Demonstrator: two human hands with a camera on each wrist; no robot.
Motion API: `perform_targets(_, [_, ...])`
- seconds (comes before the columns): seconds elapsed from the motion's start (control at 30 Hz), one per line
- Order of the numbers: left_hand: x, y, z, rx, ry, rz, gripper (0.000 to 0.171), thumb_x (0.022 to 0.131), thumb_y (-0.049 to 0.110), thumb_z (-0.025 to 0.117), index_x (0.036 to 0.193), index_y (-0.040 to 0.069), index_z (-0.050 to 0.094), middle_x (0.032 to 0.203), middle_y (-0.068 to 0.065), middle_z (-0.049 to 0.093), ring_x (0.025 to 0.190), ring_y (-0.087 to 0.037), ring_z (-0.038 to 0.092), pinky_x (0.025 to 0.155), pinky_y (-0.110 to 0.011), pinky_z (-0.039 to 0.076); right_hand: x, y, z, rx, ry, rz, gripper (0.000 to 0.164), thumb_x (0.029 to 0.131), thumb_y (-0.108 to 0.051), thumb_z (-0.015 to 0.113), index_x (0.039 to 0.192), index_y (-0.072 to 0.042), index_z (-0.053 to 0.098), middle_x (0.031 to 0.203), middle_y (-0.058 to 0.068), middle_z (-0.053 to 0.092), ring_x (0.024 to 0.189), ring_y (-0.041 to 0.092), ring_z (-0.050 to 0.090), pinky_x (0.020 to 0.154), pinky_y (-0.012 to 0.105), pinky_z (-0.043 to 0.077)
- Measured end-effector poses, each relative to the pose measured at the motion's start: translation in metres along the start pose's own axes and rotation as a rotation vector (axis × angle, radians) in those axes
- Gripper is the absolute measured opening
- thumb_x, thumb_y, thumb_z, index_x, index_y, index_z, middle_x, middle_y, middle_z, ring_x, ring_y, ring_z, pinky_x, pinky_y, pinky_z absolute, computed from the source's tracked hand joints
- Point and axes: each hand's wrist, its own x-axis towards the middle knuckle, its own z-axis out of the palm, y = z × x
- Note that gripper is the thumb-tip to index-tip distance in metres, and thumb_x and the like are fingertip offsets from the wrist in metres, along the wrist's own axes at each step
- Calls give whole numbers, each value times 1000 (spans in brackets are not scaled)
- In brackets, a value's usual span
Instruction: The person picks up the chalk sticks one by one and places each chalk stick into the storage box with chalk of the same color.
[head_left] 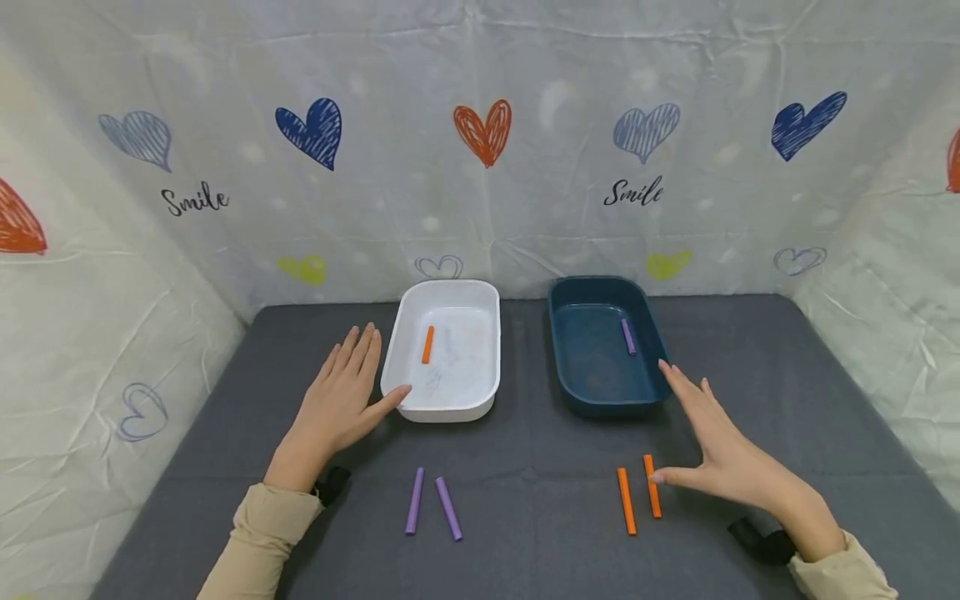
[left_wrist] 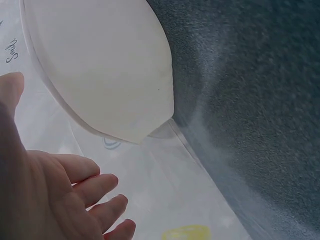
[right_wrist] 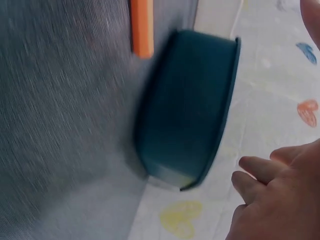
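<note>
Left hand [head_left: 339, 407] and right hand [head_left: 723, 457] extend relaxed fingers. Nearby — a plain white tray [head_left: 461, 354] and a dark-blue tray [head_left: 592, 375], both round-cornered.

head: even light, soft shadows | left wrist: hazy, sheen on cloth [left_wrist: 250, 100] | right wrist: dim, blurred

A white tray [head_left: 467, 354] with an orange stick [head_left: 427, 345] and blue tray [head_left: 588, 358] with a purple stick [head_left: 628, 337] stand near the tabletop [head_left: 525, 454]'s far edge.
</note>
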Motion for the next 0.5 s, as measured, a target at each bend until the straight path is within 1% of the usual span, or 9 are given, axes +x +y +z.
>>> perform_targets(0.1, [2, 1, 1, -12, -7, 6, 97, 97, 65, 44, 157, -4, 11, 164, -21, 8, 151, -36, 4, 120, -53, 11, -2, -3, 6, 49, -2, 7, 127, 72, -37, 90, 161, -18, 2, 166, 6, 5, 152, 19, 2, 118, 25, -11])
perform_targets(0.17, [4, 2, 1, -20, -7, 9, 98, 97, 65, 44, 157, -4, 10, 164, -21, 8, 151, -35, 4, 120, -53, 12, -2, -5, 9, 75, 1, 12, 128, 70, -36, 91, 161, -19, 4, 166, 2, 6, 151, 15, 3, 118, 23, -10])
perform_targets(0.2, [5, 3, 1, -23, -8, 13, 98, 97, 65, 44, 157, -4, 10, 164, -21, 7, 151, -35, 4, 120, -53, 12, -3, -6, 10, 82, 0, 14, 128, 70, -35, 92, 161, -19, 4, 166, 1, 7, 151, 15, 3, 118, 25, -10])
perform_targets(0.27, [7, 5, 1, -32, -13, 19, 98, 97, 65, 44, 157, -5, 9, 164, -22, 7, 151, -35, 3, 120, -53, 12, -4, -7, 12, 94, 2, 26, 127, 69, -34, 92, 161, -21, 6, 166, 0, 9, 152, 19, 5, 121, 36, -8])
perform_targets(0.3, [8, 7, 1, -35, -16, 20, 98, 97, 65, 44, 157, -5, 9, 164, -21, 6, 151, -35, 3, 120, -53, 12, -5, -8, 12, 97, 1, 32, 127, 69, -34, 92, 161, -22, 6, 166, 0, 11, 151, 23, 7, 121, 43, -6])
perform_targets(0.37, [10, 9, 3, -37, -19, 22, 98, 97, 65, 44, 157, -5, 9, 164, -21, 6, 151, -35, 3, 120, -53, 12, -7, -9, 13, 102, -1, 48, 124, 69, -33, 92, 161, -25, 9, 165, -1, 16, 151, 31, 9, 119, 58, 0])
perform_targets(0.4, [11, 9, 3, -41, -23, 22, 98, 97, 65, 43, 157, -5, 9, 164, -22, 6, 151, -35, 3, 120, -53, 12, -8, -10, 14, 96, 1, 59, 122, 70, -34, 92, 161, -27, 11, 164, -2, 19, 150, 36, 10, 115, 66, 5])
perform_targets(0.43, [11, 10, 4, -44, -28, 21, 98, 97, 65, 43, 157, -5, 9, 164, -22, 6, 151, -35, 3, 120, -53, 11, -9, -10, 14, 92, 3, 64, 120, 70, -35, 91, 160, -29, 13, 163, -2, 22, 149, 38, 14, 113, 69, 9])
perform_targets(0.5, [12, 12, 6, -42, -35, 22, 98, 97, 65, 43, 157, -5, 8, 164, -22, 6, 151, -36, 3, 120, -53, 11, -12, -11, 15, 82, 10, 60, 115, 70, -36, 91, 160, -29, 18, 160, -3, 29, 147, 38, 20, 109, 72, 17])
